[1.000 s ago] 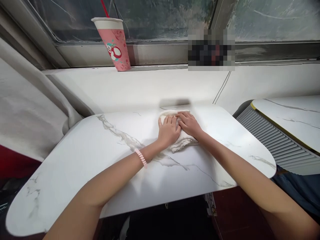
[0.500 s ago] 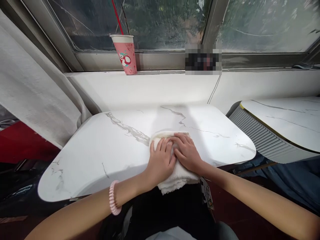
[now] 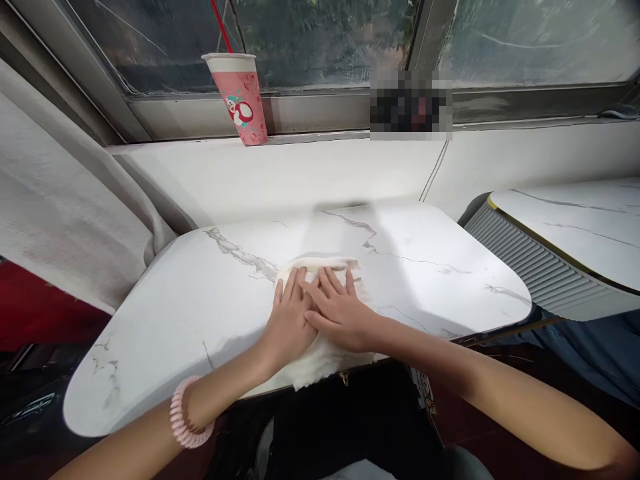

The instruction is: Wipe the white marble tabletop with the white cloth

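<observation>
One off-white cloth (image 3: 320, 365) lies folded into a thick, roughly squarish pad on the near part of a white table (image 3: 160, 307), around the middle of its length. Its far edge is a soft, rounded fold with a shallow crease just inside it; the near edge is uneven and fluffy, in loose layers, and reaches the table's front edge. The weave looks plush, and much of the middle is hidden under two hands.

Both hands are spread flat on the cloth, palms down, gripping nothing between the fingers. The left hand (image 3: 290, 327) covers its left half, and the right hand (image 3: 345, 320) lies to the right, its thumb and nearest finger overlapping the left hand. A pink coiled band (image 3: 187, 413) circles the left wrist.

Grey veins run through the tabletop, which has rounded corners. Behind it stands a white wall (image 3: 300, 172), topped by a sill bearing a pink paper cup (image 3: 243, 103) with a red straw (image 3: 221, 25). A pale curtain (image 3: 65, 173) hangs at left; a second marbled table (image 3: 575, 213) with a ribbed side stands at right.
</observation>
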`<control>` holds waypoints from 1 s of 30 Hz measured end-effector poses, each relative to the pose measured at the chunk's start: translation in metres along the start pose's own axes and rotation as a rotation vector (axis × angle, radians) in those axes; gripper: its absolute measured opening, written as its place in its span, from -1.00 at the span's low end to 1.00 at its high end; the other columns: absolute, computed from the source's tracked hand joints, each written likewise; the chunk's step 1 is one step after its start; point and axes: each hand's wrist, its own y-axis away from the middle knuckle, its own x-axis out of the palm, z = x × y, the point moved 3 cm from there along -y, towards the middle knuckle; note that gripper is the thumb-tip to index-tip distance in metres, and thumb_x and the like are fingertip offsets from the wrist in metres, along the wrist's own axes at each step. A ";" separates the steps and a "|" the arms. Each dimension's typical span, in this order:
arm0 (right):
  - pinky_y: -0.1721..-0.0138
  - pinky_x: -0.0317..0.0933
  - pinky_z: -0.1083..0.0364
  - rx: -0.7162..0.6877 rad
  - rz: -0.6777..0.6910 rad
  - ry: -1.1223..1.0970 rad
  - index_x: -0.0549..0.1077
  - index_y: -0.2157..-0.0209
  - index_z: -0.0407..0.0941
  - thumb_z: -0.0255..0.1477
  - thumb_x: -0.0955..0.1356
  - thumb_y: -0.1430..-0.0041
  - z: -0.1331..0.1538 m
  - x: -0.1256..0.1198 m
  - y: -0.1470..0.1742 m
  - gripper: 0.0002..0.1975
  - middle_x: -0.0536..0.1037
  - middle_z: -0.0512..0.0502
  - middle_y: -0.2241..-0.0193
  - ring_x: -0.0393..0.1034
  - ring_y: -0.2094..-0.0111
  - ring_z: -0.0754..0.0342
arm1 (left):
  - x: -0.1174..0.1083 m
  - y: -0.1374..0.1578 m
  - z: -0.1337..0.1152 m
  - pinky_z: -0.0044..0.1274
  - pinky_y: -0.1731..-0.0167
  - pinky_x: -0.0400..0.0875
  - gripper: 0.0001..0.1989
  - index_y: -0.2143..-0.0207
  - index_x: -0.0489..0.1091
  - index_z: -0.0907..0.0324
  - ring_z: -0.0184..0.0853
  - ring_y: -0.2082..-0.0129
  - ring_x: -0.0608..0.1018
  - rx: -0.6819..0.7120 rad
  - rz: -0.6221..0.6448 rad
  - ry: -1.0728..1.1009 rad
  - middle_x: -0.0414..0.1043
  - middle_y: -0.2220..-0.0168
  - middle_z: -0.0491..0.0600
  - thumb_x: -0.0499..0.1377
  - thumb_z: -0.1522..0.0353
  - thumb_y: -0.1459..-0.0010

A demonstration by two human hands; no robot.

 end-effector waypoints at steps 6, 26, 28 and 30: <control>-0.39 -0.44 -0.37 0.005 -0.261 0.137 0.18 -0.33 0.01 -0.32 0.09 -0.39 -0.021 0.003 -0.061 -0.49 0.17 -0.18 -0.36 -0.11 -0.43 -0.08 | 0.002 -0.060 0.034 0.00 -0.34 -0.08 -0.39 -0.39 0.03 0.25 0.02 -0.46 -0.08 -0.051 -0.040 -0.031 -0.10 -0.45 0.24 -0.11 0.29 -0.33; -0.40 -0.40 -0.31 0.092 -0.457 0.156 0.18 -0.32 -0.15 -0.37 0.08 -0.36 -0.069 -0.037 -0.212 -0.46 0.30 -0.20 -0.28 0.05 -0.35 -0.08 | -0.016 -0.211 0.125 -0.33 -0.30 0.13 -0.53 -0.20 0.30 0.20 -0.18 -0.27 0.31 0.023 -0.242 0.089 0.31 -0.26 0.11 -0.08 0.36 -0.29; -0.39 -0.39 -0.34 0.098 -0.445 0.179 0.19 -0.32 -0.14 -0.36 0.07 -0.37 -0.069 -0.037 -0.216 -0.46 0.30 -0.22 -0.28 0.05 -0.34 -0.10 | -0.017 -0.212 0.127 -0.35 -0.28 0.15 -0.54 -0.17 0.34 0.22 -0.17 -0.25 0.33 0.024 -0.247 0.098 0.35 -0.23 0.11 -0.08 0.37 -0.28; -0.38 -0.39 -0.37 0.086 -0.432 0.203 0.19 -0.32 -0.13 -0.35 0.07 -0.38 -0.068 -0.037 -0.217 -0.47 0.28 -0.23 -0.29 0.04 -0.34 -0.12 | -0.017 -0.211 0.128 -0.34 -0.26 0.19 -0.56 -0.13 0.37 0.21 -0.16 -0.21 0.36 0.030 -0.248 0.097 0.38 -0.19 0.12 -0.08 0.39 -0.28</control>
